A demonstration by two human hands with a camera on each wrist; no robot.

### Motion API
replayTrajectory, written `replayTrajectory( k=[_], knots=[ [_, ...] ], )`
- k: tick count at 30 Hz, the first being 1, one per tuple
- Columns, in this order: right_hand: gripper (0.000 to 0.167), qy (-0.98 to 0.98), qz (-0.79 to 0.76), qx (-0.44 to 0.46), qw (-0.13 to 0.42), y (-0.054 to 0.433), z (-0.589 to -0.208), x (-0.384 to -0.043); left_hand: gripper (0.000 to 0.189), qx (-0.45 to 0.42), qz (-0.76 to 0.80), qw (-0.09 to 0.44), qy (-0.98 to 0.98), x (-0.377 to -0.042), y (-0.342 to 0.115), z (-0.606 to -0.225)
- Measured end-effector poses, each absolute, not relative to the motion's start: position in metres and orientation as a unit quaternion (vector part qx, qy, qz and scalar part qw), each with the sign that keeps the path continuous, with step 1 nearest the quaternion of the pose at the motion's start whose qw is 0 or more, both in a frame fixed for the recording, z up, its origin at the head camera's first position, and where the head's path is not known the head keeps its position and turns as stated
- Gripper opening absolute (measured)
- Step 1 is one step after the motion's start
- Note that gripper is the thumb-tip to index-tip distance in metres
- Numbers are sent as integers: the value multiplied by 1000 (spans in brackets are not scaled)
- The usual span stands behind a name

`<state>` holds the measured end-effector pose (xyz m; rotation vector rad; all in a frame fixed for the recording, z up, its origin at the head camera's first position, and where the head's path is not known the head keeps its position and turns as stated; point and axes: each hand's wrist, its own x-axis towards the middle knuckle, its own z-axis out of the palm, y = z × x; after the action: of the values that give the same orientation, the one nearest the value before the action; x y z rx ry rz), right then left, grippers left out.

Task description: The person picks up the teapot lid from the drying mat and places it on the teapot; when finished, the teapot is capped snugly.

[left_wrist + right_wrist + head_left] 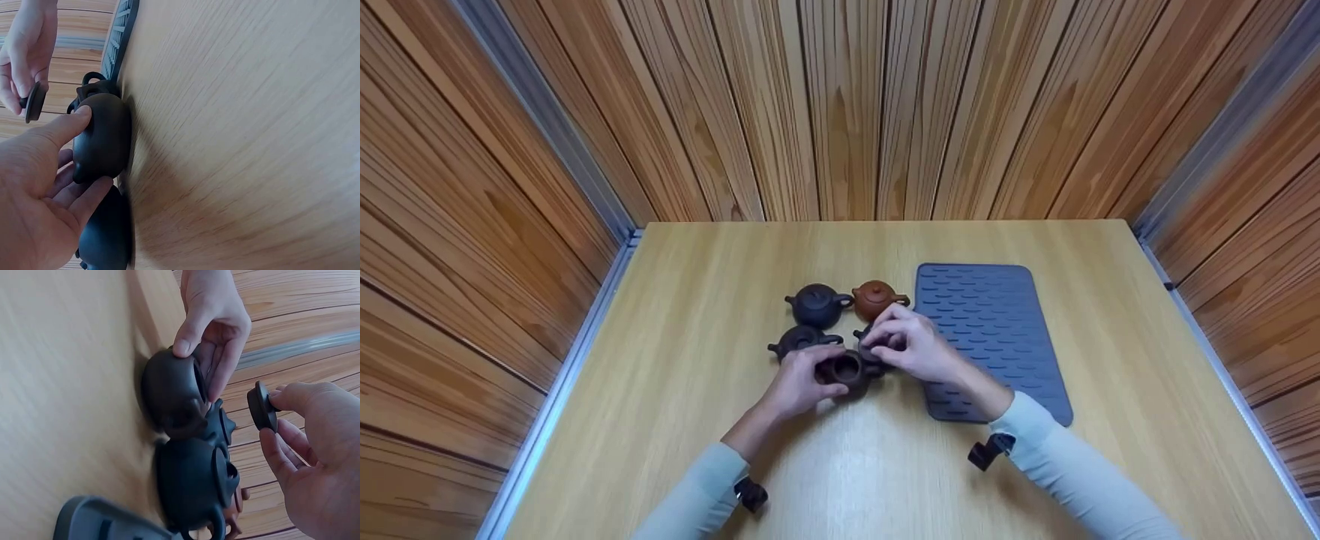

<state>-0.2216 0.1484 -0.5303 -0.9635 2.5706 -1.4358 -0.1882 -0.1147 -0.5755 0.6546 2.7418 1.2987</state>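
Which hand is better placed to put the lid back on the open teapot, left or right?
Right, probably. The right hand already pinches the lid and holds it just beside the open teapot. The left hand is busy with its grip on that teapot's body, steadying it on the table.

Even, soft overhead light fills the wood-panelled booth, throwing faint shadows beneath both forearms onto the table [675, 390], with a pale sheen toward 6 o'clock. The head view bows straight wall lines outward at its edges (wide-angle lens). Both wrist views are softer, the nearest wood grain smeared and close skin slightly overexposed.
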Motion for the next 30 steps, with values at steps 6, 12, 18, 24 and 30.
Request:
replayTrajectory(
  k=[6, 12, 18, 24, 30],
  knots=[
    [15, 825, -465, -320, 23, 138, -533, -223, 58, 211, 413, 17, 886, -189, -115, -576],
    [16, 826, -462, -321, 31, 131, -543, -221, 59, 209, 407, 21, 889, -189, -115, -577],
    [13, 822, -464, -329, 31, 125, -555, -220, 61, 215, 414, 16, 884, -192, -117, -585],
    [13, 825, -457, -333, 17, 121, -561, -219, 64, 237, 398, -31, 886, -215, -125, -640],
    [13, 818, -473, -327, 32, 118, -567, -217, 60, 244, 393, -38, 886, -211, -125, -635]
  ],
)
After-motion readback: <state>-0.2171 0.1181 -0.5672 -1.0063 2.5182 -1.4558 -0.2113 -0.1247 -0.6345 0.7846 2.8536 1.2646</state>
